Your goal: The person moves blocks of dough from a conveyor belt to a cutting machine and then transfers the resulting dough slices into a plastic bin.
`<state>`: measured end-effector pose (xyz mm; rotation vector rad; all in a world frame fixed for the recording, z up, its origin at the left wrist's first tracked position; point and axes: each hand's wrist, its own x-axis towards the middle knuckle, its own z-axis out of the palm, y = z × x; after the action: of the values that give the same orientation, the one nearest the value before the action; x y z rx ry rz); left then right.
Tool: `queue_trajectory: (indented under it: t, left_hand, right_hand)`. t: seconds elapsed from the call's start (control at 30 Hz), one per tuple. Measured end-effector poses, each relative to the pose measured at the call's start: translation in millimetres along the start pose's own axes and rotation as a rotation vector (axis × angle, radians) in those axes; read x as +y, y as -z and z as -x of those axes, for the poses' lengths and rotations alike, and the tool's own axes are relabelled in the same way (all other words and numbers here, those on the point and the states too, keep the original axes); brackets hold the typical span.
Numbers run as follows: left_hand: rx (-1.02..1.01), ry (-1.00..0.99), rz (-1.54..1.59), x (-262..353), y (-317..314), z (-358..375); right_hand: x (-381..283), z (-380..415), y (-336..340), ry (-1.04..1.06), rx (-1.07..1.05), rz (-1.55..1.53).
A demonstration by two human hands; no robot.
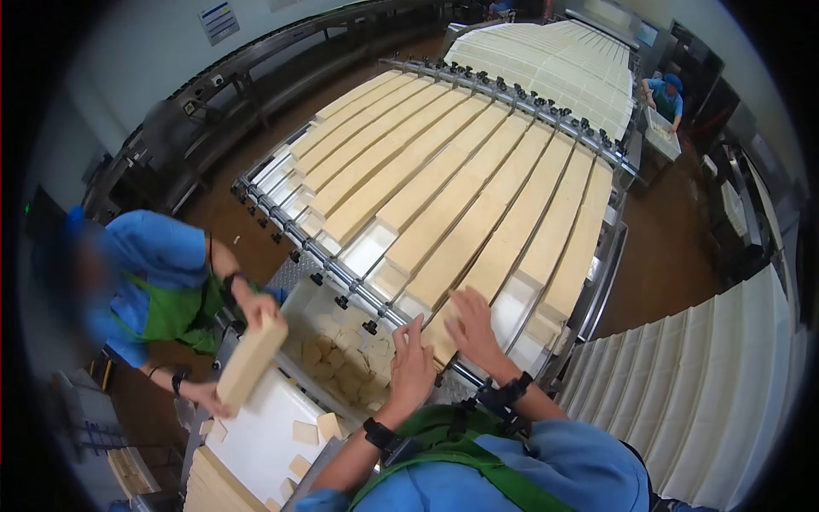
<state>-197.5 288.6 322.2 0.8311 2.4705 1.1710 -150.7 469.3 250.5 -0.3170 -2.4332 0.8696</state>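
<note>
Long pale-yellow blocks (444,200), of a food I cannot name for sure, lie side by side on a slatted white conveyor. My left hand (412,363) is beside the near end of one block (439,334), its fingers stretched upward. On the other side of that same end, my right hand (473,331) has its fingers spread over or against the block. Neither hand is wrapped round it; how firmly they touch cannot be told. A metal bar with black knobs (341,277) crosses the conveyor's near end.
At left, a co-worker (162,290) holds a block (252,363) over a white board (273,427) with cut slices. A bin (299,311) of offcuts stands by the conveyor. Another person (665,98) holds a tray at far right. Ridged white sheeting (691,392) lies right of me.
</note>
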Motion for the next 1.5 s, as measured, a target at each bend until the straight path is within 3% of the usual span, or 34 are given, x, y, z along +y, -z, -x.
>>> queue_trajectory:
  t: [0.17,0.4,0.5,0.63,0.7,0.77,0.83,1.17,1.3,1.5]
  left_hand:
    - [-0.082,-0.125,0.113,-5,15,1]
    - [-0.094,-0.167,0.149,-25,19,8]
    - [0.058,-0.217,0.087,-63,21,22]
    - [0.223,0.010,0.090,-114,47,48]
    - [0.262,0.211,-0.098,-168,52,69]
    - [0.153,0.340,-0.164,-208,67,96]
    - [0.252,0.346,0.030,-234,71,128]
    - [0.520,0.403,0.274,-229,53,199]
    - [0.515,0.486,0.436,-228,50,206]
    - [0.610,0.359,0.377,-232,42,215]
  right_hand:
    - [-43,29,13,0.077,-0.202,-0.045]
    - [-32,28,4,0.156,-0.112,0.053]
    - [-35,30,0,0.232,-0.058,0.090]
    - [-37,30,-1,0.342,-0.058,0.143]
    - [-38,30,-2,0.366,-0.052,0.145]
    - [-36,31,-3,0.381,-0.043,0.150]
    - [-33,32,-5,0.469,-0.067,0.173]
    - [-38,30,1,0.380,-0.029,0.109]
    - [-35,30,0,0.374,-0.032,0.123]
    - [-32,30,-3,0.390,0.003,0.166]
